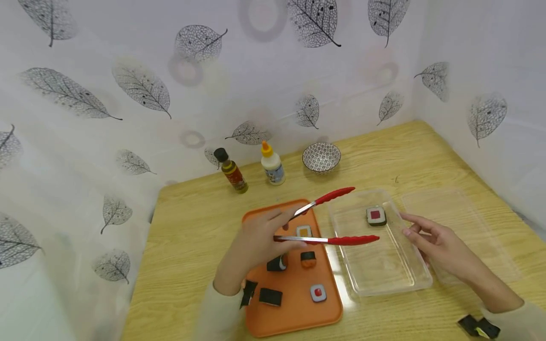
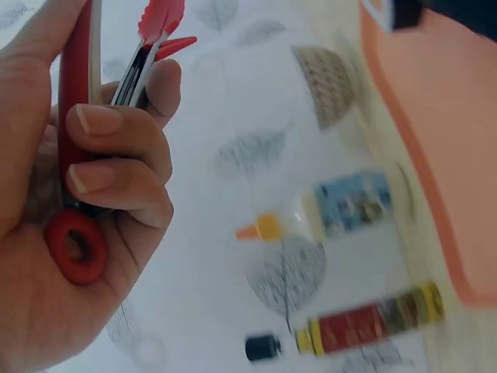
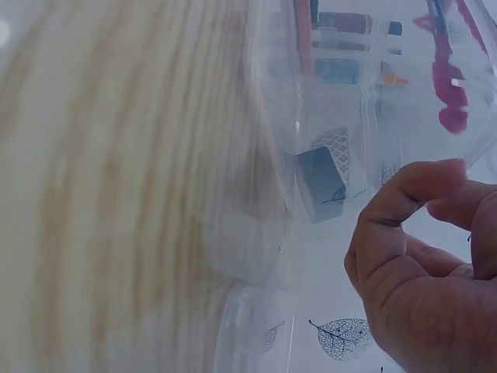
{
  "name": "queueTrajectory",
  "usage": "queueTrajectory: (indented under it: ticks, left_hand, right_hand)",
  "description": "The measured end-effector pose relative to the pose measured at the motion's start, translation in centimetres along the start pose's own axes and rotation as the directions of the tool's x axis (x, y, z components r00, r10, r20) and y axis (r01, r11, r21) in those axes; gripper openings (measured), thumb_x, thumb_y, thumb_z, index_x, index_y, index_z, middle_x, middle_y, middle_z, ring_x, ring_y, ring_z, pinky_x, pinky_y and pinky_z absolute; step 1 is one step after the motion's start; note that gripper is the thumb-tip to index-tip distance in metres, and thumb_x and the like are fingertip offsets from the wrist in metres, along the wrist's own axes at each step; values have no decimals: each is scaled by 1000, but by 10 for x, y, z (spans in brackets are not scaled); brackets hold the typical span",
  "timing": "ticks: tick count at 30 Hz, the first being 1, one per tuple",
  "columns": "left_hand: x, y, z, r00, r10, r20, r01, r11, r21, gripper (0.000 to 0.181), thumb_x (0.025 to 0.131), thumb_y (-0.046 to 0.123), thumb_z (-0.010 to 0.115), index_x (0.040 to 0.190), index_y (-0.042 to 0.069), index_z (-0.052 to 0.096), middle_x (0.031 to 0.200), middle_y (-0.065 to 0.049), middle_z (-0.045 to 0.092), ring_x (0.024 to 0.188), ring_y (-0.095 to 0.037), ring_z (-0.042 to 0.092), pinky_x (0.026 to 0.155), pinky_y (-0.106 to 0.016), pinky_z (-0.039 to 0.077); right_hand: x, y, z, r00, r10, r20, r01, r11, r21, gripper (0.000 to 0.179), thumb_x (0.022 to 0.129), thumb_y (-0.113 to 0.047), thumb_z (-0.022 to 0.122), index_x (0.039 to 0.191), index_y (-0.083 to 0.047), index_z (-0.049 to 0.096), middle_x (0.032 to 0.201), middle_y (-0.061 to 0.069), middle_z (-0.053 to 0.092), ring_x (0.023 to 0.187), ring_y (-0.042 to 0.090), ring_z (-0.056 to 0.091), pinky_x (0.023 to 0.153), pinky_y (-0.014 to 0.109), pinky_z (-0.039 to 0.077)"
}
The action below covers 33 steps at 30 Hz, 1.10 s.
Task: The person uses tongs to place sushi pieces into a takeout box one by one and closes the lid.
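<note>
My left hand grips a pair of tongs with red tips, held over the orange tray. The tong arms stand spread, their tips pointing right toward a clear plastic box, nothing between them. In the left wrist view, fingers wrap the red handle. At the box's right rim, my right hand pinches the edge between thumb and fingers. One toy sushi roll with a dark red centre lies inside the box, toward its far end.
On the tray lie several toy sushi pieces, including a red-centred roll and a black piece. Behind stand an oil bottle, a glue bottle and a patterned bowl. A clear lid lies right of the box.
</note>
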State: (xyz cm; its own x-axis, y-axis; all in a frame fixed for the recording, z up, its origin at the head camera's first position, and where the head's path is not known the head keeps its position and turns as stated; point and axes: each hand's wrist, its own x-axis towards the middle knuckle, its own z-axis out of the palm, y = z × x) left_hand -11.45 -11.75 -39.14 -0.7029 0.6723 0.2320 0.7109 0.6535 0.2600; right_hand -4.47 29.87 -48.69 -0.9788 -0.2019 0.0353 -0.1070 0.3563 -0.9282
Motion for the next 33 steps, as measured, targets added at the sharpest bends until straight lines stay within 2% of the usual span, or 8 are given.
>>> queueTrajectory:
  ticks: [2, 6, 10, 15, 19, 28, 30, 33]
  left_hand:
    - [-17, -9, -2, 1000, -12, -21, 12, 1000, 7, 80, 81, 59, 84, 149, 24, 60, 97, 7, 69, 64, -3, 45, 57, -18, 40]
    - [-50, -22, -7, 996, -88, -6, 88, 996, 1, 78, 80, 58, 86, 146, 24, 62, 99, 8, 67, 61, 0, 38, 56, -15, 35]
    - [-79, -32, -11, 985, -174, 2, 174, 984, -34, 77, 79, 60, 84, 146, 30, 61, 100, 11, 65, 62, 4, 39, 57, -15, 37]
    - [-119, -41, -15, 951, -308, 18, 308, 950, -42, 78, 77, 61, 85, 146, 31, 62, 97, 17, 63, 60, 9, 41, 57, -16, 40]
    - [-146, -44, -16, 916, -398, 47, 400, 917, -19, 76, 75, 60, 87, 142, 32, 65, 94, 25, 58, 60, 11, 41, 56, -16, 39]
    - [-174, -48, -10, 847, -520, 104, 523, 852, -1, 72, 73, 66, 85, 136, 37, 67, 91, 20, 61, 58, 7, 36, 54, -19, 34]
    - [-177, -50, -7, 844, -526, 109, 529, 849, -1, 74, 74, 68, 83, 139, 39, 65, 91, 20, 61, 58, 7, 36, 54, -19, 34]
    - [-181, -54, -2, 858, -506, 86, 508, 861, 7, 72, 74, 67, 83, 139, 41, 65, 91, 21, 62, 58, 8, 36, 53, -18, 34]
  right_hand:
    - [0, 0, 0, 1000, 6, -6, -6, 1000, -7, 50, 111, -8, 51, 156, 8, 39, 100, 1, 54, 52, 19, 50, 45, 34, 45]
    - [0, -1, -1, 1000, 14, -17, -14, 999, -32, 50, 111, -9, 52, 156, 8, 39, 101, 0, 53, 53, 17, 51, 45, 33, 45]
    - [0, -1, -2, 1000, 7, -20, -8, 999, -40, 50, 111, -8, 52, 156, 8, 39, 100, 1, 53, 53, 16, 51, 45, 33, 45]
    - [0, 0, -1, 1000, 8, -9, -8, 1000, -24, 51, 110, -7, 52, 157, 7, 38, 100, 0, 54, 54, 16, 51, 46, 33, 46]
    - [0, 1, 0, 1000, 18, -5, -19, 999, -26, 51, 111, -8, 51, 158, 7, 38, 101, 0, 53, 54, 15, 51, 46, 33, 45]
    - [0, 2, 0, 1000, 19, -12, -19, 999, -39, 51, 111, -8, 52, 157, 8, 38, 99, 0, 54, 54, 16, 50, 46, 33, 45]
    - [0, 2, 0, 1000, 13, -12, -14, 999, -39, 51, 111, -8, 52, 157, 8, 38, 98, -1, 54, 54, 16, 50, 47, 34, 44]
    - [0, 2, 1, 1000, 6, -9, -6, 999, -40, 51, 111, -7, 51, 156, 9, 38, 98, -1, 55, 54, 16, 51, 47, 33, 45]
